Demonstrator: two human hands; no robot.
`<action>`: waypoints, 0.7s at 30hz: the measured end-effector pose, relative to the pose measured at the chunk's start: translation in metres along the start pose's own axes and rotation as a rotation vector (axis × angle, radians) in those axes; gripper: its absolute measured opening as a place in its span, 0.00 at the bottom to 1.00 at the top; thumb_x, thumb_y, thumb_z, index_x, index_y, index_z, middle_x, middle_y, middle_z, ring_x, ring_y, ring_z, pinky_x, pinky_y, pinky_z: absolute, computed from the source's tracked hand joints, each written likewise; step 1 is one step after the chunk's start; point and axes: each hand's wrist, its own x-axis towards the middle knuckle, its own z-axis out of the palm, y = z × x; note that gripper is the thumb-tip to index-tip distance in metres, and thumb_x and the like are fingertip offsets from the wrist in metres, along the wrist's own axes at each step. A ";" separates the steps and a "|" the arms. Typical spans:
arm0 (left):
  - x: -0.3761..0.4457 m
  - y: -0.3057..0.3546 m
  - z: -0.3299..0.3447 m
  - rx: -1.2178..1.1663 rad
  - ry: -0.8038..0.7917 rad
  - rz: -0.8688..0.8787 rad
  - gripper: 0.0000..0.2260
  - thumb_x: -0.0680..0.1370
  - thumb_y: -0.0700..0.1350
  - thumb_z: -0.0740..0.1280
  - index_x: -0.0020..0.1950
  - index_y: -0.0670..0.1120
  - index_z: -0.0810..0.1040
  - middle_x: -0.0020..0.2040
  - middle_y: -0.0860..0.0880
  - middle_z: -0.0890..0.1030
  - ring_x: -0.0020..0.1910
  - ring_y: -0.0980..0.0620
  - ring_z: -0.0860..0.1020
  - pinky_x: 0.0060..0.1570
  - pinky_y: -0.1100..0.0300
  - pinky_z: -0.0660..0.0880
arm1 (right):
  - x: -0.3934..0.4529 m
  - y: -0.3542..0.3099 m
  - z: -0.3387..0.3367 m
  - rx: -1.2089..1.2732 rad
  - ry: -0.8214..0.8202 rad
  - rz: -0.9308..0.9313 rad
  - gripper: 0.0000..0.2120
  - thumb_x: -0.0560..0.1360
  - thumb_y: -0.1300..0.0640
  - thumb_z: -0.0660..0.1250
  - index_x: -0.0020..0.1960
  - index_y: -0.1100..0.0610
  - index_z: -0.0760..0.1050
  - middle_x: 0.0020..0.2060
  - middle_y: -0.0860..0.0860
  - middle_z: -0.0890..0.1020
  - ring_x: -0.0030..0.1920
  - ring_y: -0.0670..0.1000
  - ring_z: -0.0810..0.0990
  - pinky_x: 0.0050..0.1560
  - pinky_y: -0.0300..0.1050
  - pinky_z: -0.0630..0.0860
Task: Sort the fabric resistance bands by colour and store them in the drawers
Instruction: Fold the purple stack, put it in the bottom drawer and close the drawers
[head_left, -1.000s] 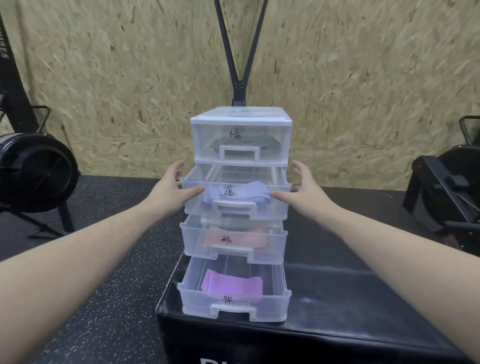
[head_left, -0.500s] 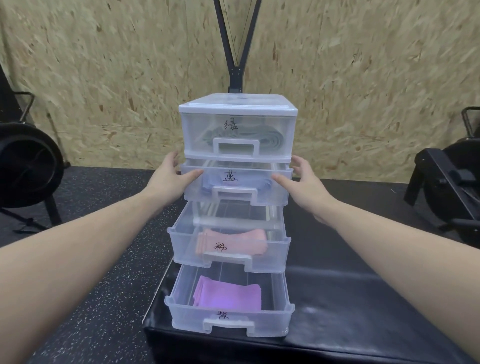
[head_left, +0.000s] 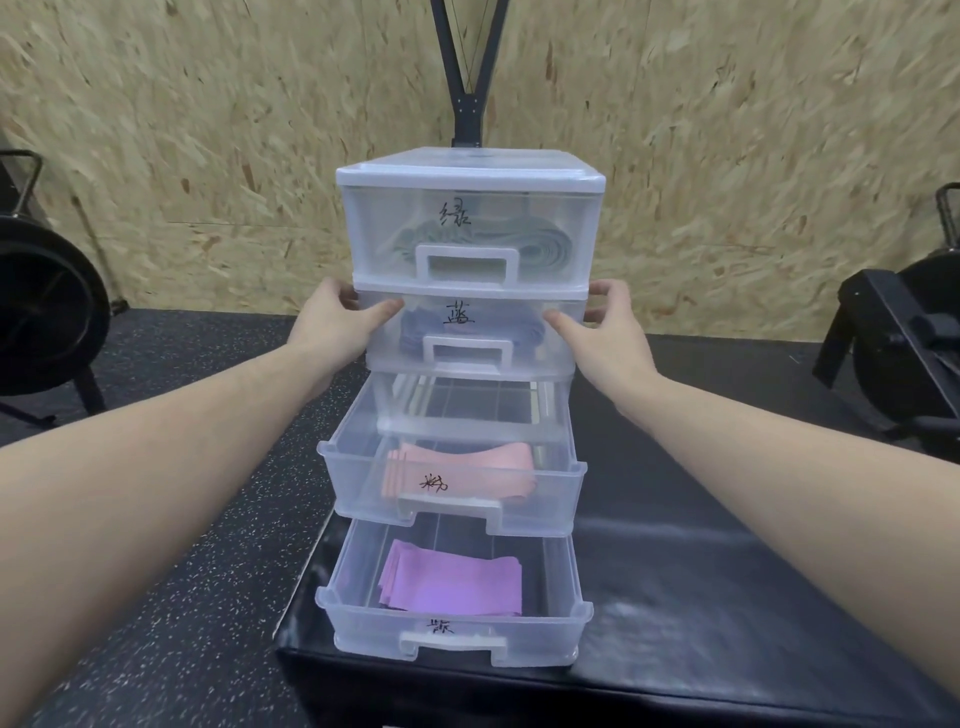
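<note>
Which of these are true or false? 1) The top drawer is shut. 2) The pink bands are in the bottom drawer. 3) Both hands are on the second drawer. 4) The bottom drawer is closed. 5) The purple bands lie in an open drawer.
1) True: the top drawer sits flush, with green bands inside.
2) False: the pink bands lie in the third drawer, the bottom drawer holds purple.
3) True: the left hand and right hand grip the second drawer at its front corners.
4) False: the bottom drawer is pulled out.
5) True: the purple bands lie there.
</note>
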 end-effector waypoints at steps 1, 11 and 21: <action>-0.002 -0.001 -0.001 0.003 -0.019 0.001 0.25 0.76 0.54 0.73 0.67 0.44 0.71 0.56 0.49 0.77 0.52 0.50 0.76 0.48 0.58 0.69 | -0.001 0.000 -0.002 0.004 -0.007 -0.001 0.26 0.74 0.42 0.71 0.66 0.44 0.64 0.56 0.48 0.79 0.52 0.48 0.80 0.52 0.49 0.78; -0.073 -0.035 -0.027 0.157 -0.308 0.146 0.31 0.76 0.58 0.71 0.75 0.52 0.65 0.68 0.52 0.73 0.59 0.55 0.76 0.51 0.57 0.75 | -0.084 0.032 -0.022 -0.216 -0.335 -0.146 0.28 0.74 0.37 0.68 0.70 0.39 0.62 0.67 0.40 0.68 0.59 0.47 0.77 0.58 0.47 0.74; -0.114 -0.063 -0.047 0.328 -0.383 0.272 0.40 0.74 0.51 0.76 0.79 0.57 0.57 0.77 0.53 0.63 0.68 0.52 0.71 0.65 0.50 0.73 | -0.124 0.053 -0.036 -0.572 -0.410 -0.391 0.20 0.78 0.44 0.66 0.69 0.46 0.70 0.77 0.46 0.62 0.70 0.54 0.71 0.67 0.53 0.71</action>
